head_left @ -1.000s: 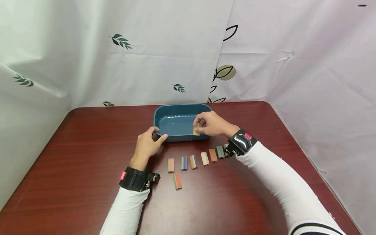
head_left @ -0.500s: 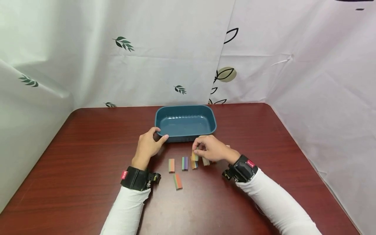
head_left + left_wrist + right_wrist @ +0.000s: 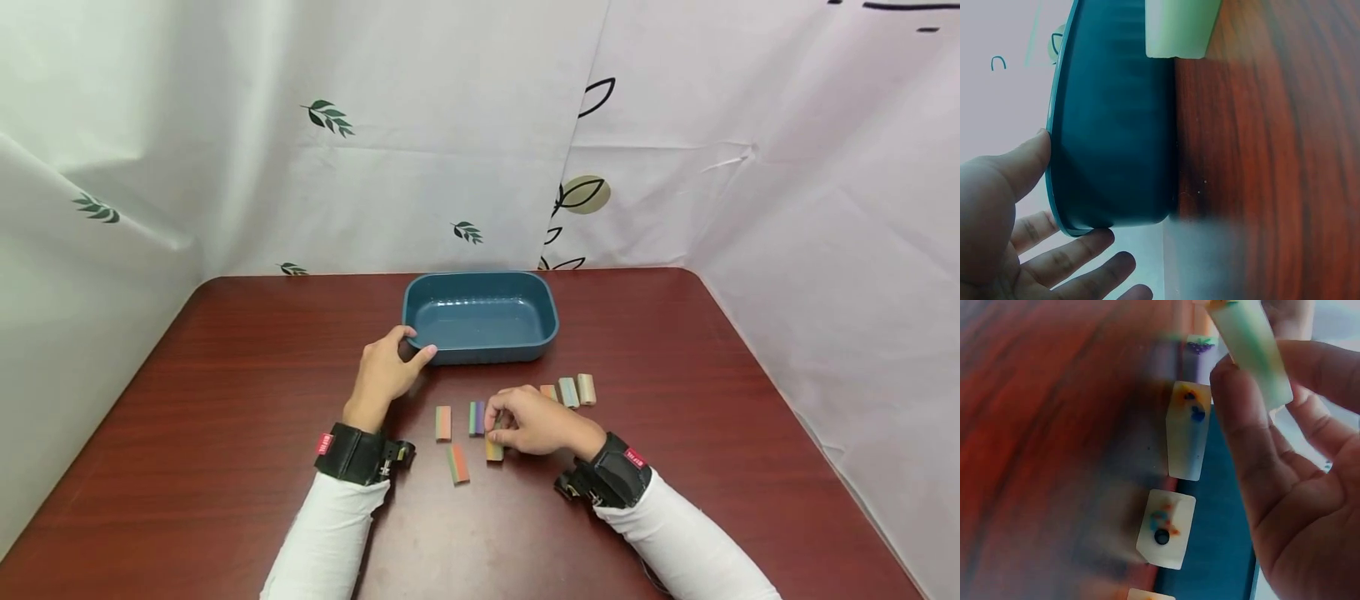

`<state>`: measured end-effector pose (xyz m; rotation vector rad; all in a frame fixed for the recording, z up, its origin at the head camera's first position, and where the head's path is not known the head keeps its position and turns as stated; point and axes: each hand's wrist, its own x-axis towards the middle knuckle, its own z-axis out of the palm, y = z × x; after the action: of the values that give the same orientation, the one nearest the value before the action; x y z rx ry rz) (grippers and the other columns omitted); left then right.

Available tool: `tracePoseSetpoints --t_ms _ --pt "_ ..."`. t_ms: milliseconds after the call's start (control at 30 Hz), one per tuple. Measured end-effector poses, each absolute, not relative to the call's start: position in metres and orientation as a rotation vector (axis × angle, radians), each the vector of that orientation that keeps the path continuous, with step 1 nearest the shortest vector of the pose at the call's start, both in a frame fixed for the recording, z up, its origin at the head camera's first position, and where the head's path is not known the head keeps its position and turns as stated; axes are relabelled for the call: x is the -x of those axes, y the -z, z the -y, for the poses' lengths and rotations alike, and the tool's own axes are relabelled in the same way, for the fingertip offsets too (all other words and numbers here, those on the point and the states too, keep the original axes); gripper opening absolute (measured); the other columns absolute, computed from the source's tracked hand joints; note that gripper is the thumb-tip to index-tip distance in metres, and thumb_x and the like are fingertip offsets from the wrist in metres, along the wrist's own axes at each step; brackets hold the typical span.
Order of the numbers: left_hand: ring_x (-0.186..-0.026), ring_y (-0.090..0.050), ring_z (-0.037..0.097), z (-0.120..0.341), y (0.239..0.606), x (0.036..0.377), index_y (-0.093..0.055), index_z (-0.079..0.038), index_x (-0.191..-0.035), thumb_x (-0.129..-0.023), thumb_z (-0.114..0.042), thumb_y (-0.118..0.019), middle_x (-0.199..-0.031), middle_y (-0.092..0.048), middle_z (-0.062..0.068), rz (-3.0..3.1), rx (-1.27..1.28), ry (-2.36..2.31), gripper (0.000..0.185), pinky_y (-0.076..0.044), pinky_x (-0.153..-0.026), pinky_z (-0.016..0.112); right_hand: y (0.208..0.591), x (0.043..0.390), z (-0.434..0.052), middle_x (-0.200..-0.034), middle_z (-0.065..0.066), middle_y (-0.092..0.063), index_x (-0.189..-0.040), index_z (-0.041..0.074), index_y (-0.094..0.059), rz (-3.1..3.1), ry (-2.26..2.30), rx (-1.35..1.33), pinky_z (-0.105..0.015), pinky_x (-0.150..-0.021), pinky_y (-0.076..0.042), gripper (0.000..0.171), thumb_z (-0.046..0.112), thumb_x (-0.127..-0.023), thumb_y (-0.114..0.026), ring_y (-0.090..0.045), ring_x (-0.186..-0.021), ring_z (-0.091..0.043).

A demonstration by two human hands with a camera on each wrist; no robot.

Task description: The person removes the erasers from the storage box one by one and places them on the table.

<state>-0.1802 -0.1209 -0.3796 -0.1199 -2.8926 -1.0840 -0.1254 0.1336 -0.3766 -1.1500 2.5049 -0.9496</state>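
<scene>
At the back of the table stands a teal plastic basin [image 3: 480,354]. My left hand [image 3: 386,371] holds its near left corner, thumb on the front rim and fingers round the side. In front of the basin, my right hand [image 3: 534,421] pinches a small yellow and green block [image 3: 493,451] between thumb and fingers. The right wrist view shows this block [image 3: 1254,353] tilted in the grip. Just left of that hand lie a green and purple block [image 3: 476,419] and two orange and green blocks, one farther back [image 3: 443,424] and one nearer [image 3: 458,464].
Right of the hand lie an orange block [image 3: 548,392], a grey-blue block [image 3: 568,392] and a cream block [image 3: 587,389]. Small coloured pictures mark the ends of blocks [image 3: 1166,531] in the right wrist view. A white curtain [image 3: 375,192] hangs behind the reddish-brown table [image 3: 285,358].
My right hand has come from over the basin's front right edge toward me, carrying the yellow and green block to beside the row. My left hand keeps its hold on the basin corner.
</scene>
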Motion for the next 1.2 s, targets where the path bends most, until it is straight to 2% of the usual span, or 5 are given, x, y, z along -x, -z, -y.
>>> tracePoseSetpoints --t_ms 200,433,867,1033,1200 --pt "-0.106 -0.055 0.036 0.119 0.378 0.180 -0.053 -0.010 -0.131 -0.093 -0.043 -0.063 -0.121 -0.060 0.020 2.888 0.083 1.095 0.051 -0.047 -0.084 0.050 0.373 0.124 -0.132 -0.085 0.009 -0.057 -0.084 0.017 -0.061 -2.483 0.860 1.183 -0.022 -0.067 -0.049 0.013 0.012 -0.089 -0.073 -0.056 -0.073 -0.001" --pt "-0.111 -0.054 0.036 0.113 0.370 0.188 -0.053 -0.011 -0.132 -0.093 -0.046 -0.062 -0.125 -0.059 0.021 2.904 0.117 1.066 0.053 -0.046 -0.088 0.051 0.370 0.123 -0.136 -0.082 0.011 -0.055 -0.082 0.018 -0.059 -2.559 0.799 1.184 -0.022 -0.066 -0.048 0.017 0.011 -0.088 -0.073 -0.055 -0.071 -0.002" --pt "-0.114 -0.053 0.038 0.110 0.371 0.187 -0.052 -0.011 -0.133 -0.093 -0.046 -0.062 -0.127 -0.057 0.021 2.926 0.130 1.053 0.054 -0.046 -0.089 0.052 0.372 0.117 -0.137 -0.082 0.009 -0.058 -0.087 0.015 -0.061 -2.568 0.731 1.129 -0.024 -0.066 -0.047 0.010 0.010 -0.091 -0.070 -0.054 -0.068 -0.003" --pt "-0.112 -0.054 0.038 0.111 0.372 0.186 -0.052 -0.011 -0.134 -0.094 -0.046 -0.062 -0.126 -0.058 0.021 2.932 0.127 1.048 0.054 -0.046 -0.088 0.052 0.372 0.117 -0.135 -0.084 0.008 -0.057 -0.091 0.014 -0.062 -2.562 0.740 1.141 -0.024 -0.065 -0.047 0.007 0.012 -0.091 -0.069 -0.051 -0.061 -0.002" --pt "-0.110 -0.056 0.037 0.115 0.373 0.187 -0.047 -0.011 -0.140 -0.094 -0.044 -0.062 -0.122 -0.059 0.021 2.914 0.125 1.044 0.060 -0.046 -0.089 0.052 0.371 0.121 -0.131 -0.076 0.009 -0.055 -0.085 0.016 -0.060 -2.606 0.781 1.151 -0.023 -0.059 -0.044 0.012 0.014 -0.091 -0.070 -0.048 -0.060 -0.002"
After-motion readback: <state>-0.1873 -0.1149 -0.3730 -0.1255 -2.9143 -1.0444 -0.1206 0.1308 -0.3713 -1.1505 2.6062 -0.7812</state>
